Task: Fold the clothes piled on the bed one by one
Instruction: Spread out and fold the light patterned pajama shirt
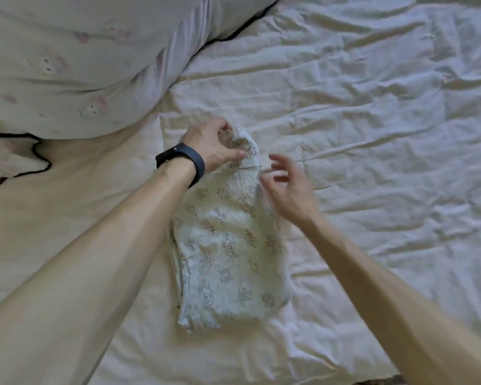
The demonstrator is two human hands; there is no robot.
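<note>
A small pale garment printed with little animal figures lies folded lengthwise on the bed sheet, its narrow end pointing away from me. My left hand, with a dark band on the wrist, pinches that far end and lifts it slightly off the sheet. My right hand hovers just to the right of the garment's upper part, fingers spread and relaxed, holding nothing. It looks blurred.
A large pale duvet with faint pink cartoon prints is bunched at the upper left. A cream blanket with a black wavy border lies under my left arm. Wrinkled sheet fills the right side.
</note>
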